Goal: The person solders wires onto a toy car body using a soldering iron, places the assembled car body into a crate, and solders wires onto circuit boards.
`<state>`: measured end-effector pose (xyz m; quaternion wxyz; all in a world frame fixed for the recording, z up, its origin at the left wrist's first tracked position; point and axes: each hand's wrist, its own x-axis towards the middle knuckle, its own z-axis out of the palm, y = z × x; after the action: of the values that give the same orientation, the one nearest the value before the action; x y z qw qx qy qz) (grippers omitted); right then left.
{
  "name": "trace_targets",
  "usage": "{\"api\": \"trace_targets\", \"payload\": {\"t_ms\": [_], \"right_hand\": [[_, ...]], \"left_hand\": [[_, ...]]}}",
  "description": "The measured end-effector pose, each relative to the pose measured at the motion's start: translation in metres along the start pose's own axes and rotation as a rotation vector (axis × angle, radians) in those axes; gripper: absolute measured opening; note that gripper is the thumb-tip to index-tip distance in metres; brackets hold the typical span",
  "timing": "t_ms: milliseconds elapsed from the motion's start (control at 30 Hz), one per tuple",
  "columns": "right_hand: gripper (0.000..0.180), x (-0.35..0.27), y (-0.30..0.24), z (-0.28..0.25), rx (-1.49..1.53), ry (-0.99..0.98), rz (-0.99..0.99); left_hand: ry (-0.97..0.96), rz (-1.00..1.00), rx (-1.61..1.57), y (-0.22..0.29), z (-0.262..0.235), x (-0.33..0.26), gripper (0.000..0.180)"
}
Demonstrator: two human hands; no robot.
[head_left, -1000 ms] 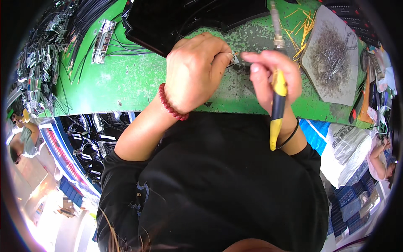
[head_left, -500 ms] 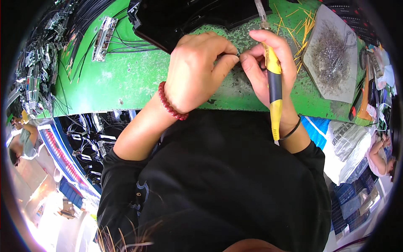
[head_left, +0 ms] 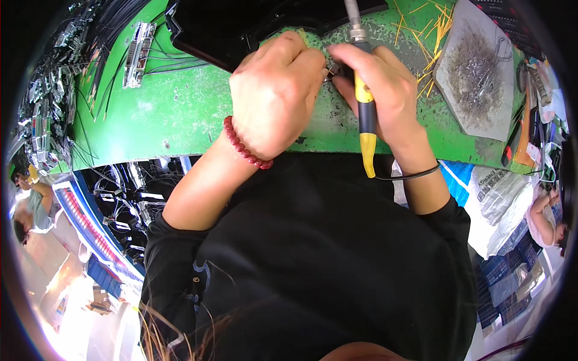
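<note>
My left hand [head_left: 277,96], with a red bead bracelet at the wrist, is closed over a small part I cannot make out on the green workbench [head_left: 162,114]. My right hand [head_left: 385,84] grips a yellow-and-black soldering iron [head_left: 363,102], held nearly upright with its metal shaft pointing away from me. The fingertips of both hands meet at a small dark piece between them. A black tray [head_left: 241,24] lies just beyond my left hand.
A grey sheet [head_left: 475,72] heaped with metal scraps and wire lies at the right, with yellow wire offcuts [head_left: 436,27] beside it. Metal connectors and black cables [head_left: 135,51] sit at the left. Other people are at the far left and right edges.
My right hand has swung the soldering iron from tilted to nearly upright and moved closer to my left hand. Both hands have shifted slightly further from me on the bench.
</note>
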<state>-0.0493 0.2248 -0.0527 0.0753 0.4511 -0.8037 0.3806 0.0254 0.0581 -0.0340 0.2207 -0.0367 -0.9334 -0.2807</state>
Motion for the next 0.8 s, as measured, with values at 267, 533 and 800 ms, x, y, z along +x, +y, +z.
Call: {"api": "trace_targets", "payload": {"t_ms": [267, 533, 800], "right_hand": [[0.056, -0.01, -0.002, 0.004, 0.039, 0.086, 0.13], [0.058, -0.011, -0.004, -0.001, 0.028, 0.042, 0.16], [0.052, -0.013, -0.002, -0.001, 0.186, 0.091, 0.222]], "left_hand": [[-0.129, 0.022, 0.027, 0.003, 0.006, 0.005, 0.01], [-0.112, 0.055, 0.105, 0.003, 0.013, 0.009, 0.009], [-0.169, 0.055, 0.127, 0.006, 0.014, 0.014, 0.008]]}}
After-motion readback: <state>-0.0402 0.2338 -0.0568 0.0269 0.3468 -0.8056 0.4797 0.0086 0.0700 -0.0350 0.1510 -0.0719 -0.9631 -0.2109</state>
